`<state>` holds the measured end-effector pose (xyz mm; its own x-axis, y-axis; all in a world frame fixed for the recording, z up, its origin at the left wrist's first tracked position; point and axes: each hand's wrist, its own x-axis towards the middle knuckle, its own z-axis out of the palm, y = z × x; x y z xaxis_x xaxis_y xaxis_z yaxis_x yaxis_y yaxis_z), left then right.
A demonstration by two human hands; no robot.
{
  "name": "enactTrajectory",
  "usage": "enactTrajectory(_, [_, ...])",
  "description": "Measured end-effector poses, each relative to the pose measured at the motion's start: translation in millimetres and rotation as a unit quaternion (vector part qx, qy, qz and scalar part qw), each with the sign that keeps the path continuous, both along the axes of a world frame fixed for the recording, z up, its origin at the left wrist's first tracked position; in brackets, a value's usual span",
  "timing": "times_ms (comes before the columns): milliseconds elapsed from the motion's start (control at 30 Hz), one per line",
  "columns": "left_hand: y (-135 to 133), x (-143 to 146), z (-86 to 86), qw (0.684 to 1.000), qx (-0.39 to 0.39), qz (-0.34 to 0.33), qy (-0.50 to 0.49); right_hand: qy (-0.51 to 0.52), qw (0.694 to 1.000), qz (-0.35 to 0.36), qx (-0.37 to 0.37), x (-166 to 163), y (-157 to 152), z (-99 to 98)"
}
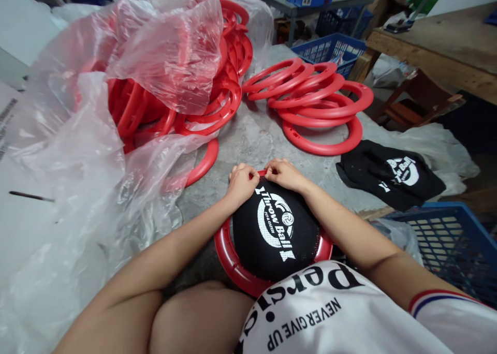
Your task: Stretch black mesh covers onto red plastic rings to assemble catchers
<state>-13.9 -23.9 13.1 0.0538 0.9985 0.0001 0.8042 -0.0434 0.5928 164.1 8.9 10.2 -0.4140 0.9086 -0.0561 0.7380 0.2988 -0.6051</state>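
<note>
Black cloth lies across the red ring. The left hand and right hand, equally near, pinch it with closed fingers at the far rim; from there it extends toward the shirt.

The round black fabric panel reads "Throw Ball" in white, with a smaller line ending "& CATCH". The flat black fabric piece also shows "Throw Ball". The white short-sleeved T-shirt bears "NEVER GIVE UP" beneath large, partly hidden "Persis".
</note>
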Motion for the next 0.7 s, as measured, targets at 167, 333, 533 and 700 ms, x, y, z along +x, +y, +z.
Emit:
enactTrajectory(167, [2.2,0.7,-1.8,1.0,0.005,-0.003,0.013,-0.021,1.0,-0.017,0.001,-2.9,-1.6,2.8])
enactTrajectory(333, [8.6,-13.4,-0.8,0.993,-0.022,0.006,-0.114,0.015,1.0,-0.014,-0.005,0.9,2.8,-0.5])
enactTrajectory(533, [3.0,-32.7,3.9,0.995,-0.016,-0.008,-0.098,-0.051,0.995,0.08,-0.028,1.4,11.3,28.3])
enactTrajectory(700, [-3.5,-27.2,5.5,0.998,-0.02,-0.046,-0.037,-0.111,0.982,0.154,0.024,-15.5,15.1,42.7])
